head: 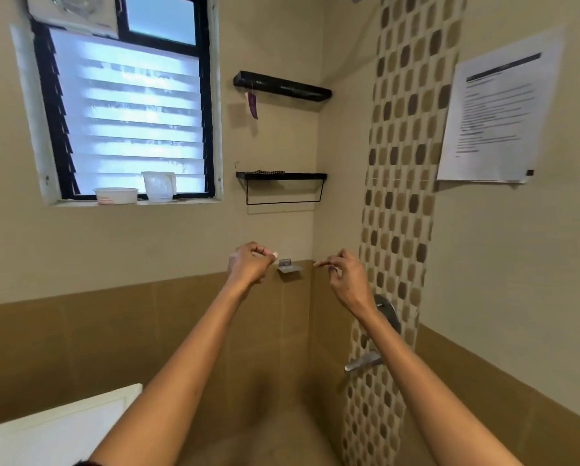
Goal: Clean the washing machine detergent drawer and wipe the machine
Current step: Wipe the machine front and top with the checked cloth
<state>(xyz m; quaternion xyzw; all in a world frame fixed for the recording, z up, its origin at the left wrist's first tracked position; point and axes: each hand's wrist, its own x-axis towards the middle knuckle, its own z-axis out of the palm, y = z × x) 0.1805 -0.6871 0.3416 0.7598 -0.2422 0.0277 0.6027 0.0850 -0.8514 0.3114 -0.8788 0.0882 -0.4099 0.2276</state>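
Both my arms reach forward at chest height toward the tiled corner. My left hand (248, 264) is curled into a loose fist with pale nail tips showing, and nothing can be seen in it. My right hand (345, 280) is a little way to its right, fingers loosely bent and apart, thumb and forefinger pointing left, holding nothing. Between the two hands a small metal soap dish (290, 267) is fixed to the wall. A white flat corner, apparently the washing machine top (50, 428), shows at the bottom left. No detergent drawer or cloth is in view.
A louvred window (127, 109) has a white bowl (116, 195) and a clear tub (159, 186) on its sill. Two black shelves (281, 85) hang in the corner. A metal tap (365, 361) juts from the mosaic strip under my right forearm. A printed sheet (493, 112) hangs on the right wall.
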